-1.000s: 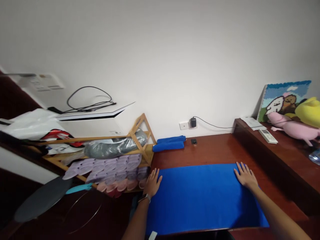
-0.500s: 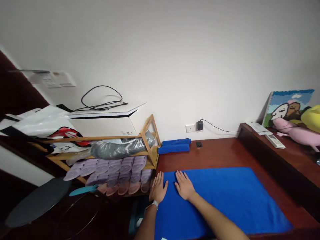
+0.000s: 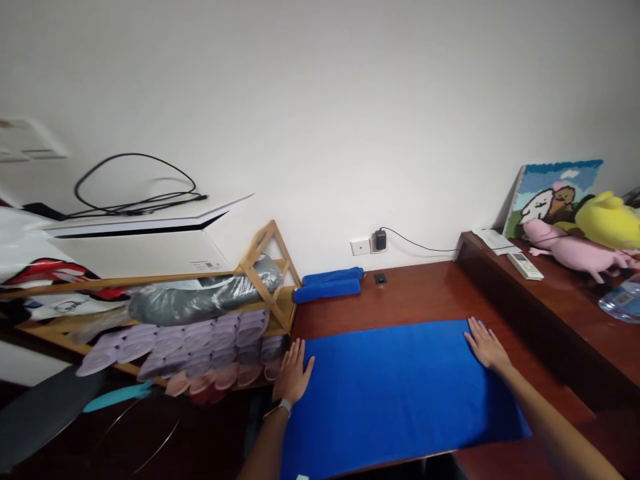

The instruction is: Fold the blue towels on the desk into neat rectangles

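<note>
A blue towel (image 3: 390,393) lies spread out on the reddish-brown desk (image 3: 420,290). My left hand (image 3: 294,373) rests at the towel's left edge, fingers stretched out and a watch on the wrist. At the far right corner of the towel, my right hand (image 3: 486,343) lies flat with its fingers extended. Neither hand grips anything. Two rolled blue towels (image 3: 327,287) lie side by side at the back left of the desk, against the wall.
A wooden rack (image 3: 270,267) on the left holds purple slippers (image 3: 200,337) and a white box (image 3: 145,253). On the raised ledge at right are a remote control (image 3: 525,265), a pink plush toy (image 3: 575,250) and a plastic bottle (image 3: 623,301). A black plug (image 3: 381,239) sits in the wall socket.
My right hand has moved right across the towel, from near its left side to its far right corner. My left hand stays at the left edge. The view has turned slightly right.
</note>
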The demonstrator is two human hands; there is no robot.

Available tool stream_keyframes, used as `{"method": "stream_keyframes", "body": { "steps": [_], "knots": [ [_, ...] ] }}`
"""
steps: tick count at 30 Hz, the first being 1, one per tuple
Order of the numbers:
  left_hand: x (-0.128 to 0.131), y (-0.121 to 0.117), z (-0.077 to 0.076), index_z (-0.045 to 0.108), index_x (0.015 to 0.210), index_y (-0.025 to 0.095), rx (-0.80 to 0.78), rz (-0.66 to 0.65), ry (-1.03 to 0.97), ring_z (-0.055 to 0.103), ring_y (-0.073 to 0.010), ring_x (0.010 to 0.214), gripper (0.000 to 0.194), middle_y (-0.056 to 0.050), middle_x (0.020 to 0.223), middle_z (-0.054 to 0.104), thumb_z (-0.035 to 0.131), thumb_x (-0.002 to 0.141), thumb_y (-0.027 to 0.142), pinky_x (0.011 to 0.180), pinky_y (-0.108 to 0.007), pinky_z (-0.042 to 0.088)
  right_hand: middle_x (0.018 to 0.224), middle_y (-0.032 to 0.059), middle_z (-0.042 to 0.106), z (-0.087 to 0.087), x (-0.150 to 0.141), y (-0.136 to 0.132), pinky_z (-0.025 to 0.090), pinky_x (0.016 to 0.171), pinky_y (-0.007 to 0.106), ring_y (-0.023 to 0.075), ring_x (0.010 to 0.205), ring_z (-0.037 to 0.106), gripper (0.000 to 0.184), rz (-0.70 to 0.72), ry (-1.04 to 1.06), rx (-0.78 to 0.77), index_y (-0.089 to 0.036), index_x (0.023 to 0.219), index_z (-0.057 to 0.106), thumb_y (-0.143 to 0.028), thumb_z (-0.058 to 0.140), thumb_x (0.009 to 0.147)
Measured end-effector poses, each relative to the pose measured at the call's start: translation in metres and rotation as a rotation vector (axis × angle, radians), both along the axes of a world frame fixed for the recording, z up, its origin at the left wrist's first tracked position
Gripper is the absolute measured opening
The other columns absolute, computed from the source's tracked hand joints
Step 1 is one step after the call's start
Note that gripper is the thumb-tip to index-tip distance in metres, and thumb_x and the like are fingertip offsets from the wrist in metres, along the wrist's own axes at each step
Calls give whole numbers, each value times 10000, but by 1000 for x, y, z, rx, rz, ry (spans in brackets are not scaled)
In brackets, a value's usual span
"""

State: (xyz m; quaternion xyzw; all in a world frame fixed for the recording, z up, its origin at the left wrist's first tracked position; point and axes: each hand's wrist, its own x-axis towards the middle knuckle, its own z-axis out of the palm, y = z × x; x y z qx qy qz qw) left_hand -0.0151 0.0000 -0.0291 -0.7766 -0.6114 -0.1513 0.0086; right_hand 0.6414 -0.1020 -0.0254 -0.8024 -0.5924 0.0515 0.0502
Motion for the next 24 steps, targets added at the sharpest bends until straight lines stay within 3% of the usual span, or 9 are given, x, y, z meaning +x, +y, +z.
{"method": "stream_keyframes", "body": {
  "steps": [3, 12, 14, 17, 20, 22, 24],
  "knots": [
    [-1, 1, 3, 344, 1617, 114, -12, -9, 22, 349, -309, 1550, 726, -176, 1672, 379, 308, 1041, 555, 1253, -514, 321, 1722, 108, 245, -7, 19, -6, 179, 1300, 465, 259, 1602, 184, 792, -27, -14, 9, -78, 1661, 224, -536, 125, 1023],
    [0, 1, 11, 308, 1632, 143, -73, 13, 48, 320, -296, 1563, 713, -164, 1683, 358, 284, 1050, 554, 1258, -530, 293, 1732, 81, 229, -6, 10, -4, 151, 1299, 470, 244, 1609, 154, 778, -35, -5, 23, -108, 1671, 190, -543, 92, 1034],
    [1, 3, 15, 314, 1630, 142, -89, 6, 40, 330, -294, 1559, 705, -166, 1674, 376, 275, 1052, 544, 1253, -526, 301, 1736, 79, 211, 1, 12, -1, 155, 1297, 486, 251, 1609, 151, 756, -52, 9, -19, -106, 1670, 190, -509, 100, 1036],
    [3, 7, 29, 358, 1605, 94, -149, -14, 24, 371, -306, 1538, 693, -200, 1636, 429, 249, 1058, 504, 1230, -518, 343, 1727, 113, 231, 25, 8, 7, 173, 1285, 531, 292, 1600, 187, 727, -86, 46, -121, -74, 1656, 230, -442, 147, 1035],
    [7, 0, 45, 342, 1613, 90, -173, -51, 22, 343, -294, 1552, 674, -194, 1647, 413, 244, 1069, 476, 1235, -500, 343, 1712, 159, 258, 55, -28, 8, 164, 1283, 548, 319, 1596, 194, 712, -34, 65, -40, -29, 1637, 270, -404, 170, 1040],
    [13, -20, 52, 295, 1637, 116, -142, -89, 9, 285, -272, 1577, 659, -165, 1686, 348, 257, 1080, 465, 1263, -488, 301, 1712, 163, 254, 69, -81, -1, 144, 1292, 537, 312, 1602, 171, 700, 68, 90, 115, -23, 1638, 261, -390, 155, 1051],
    [24, -52, 54, 273, 1651, 159, -103, -153, -12, 257, -251, 1587, 630, -128, 1706, 315, 271, 1091, 450, 1280, -485, 275, 1708, 137, 276, 75, -156, -19, 133, 1302, 525, 300, 1599, 188, 675, 223, 161, 208, -61, 1646, 266, -395, 169, 1068]
  ]
}}
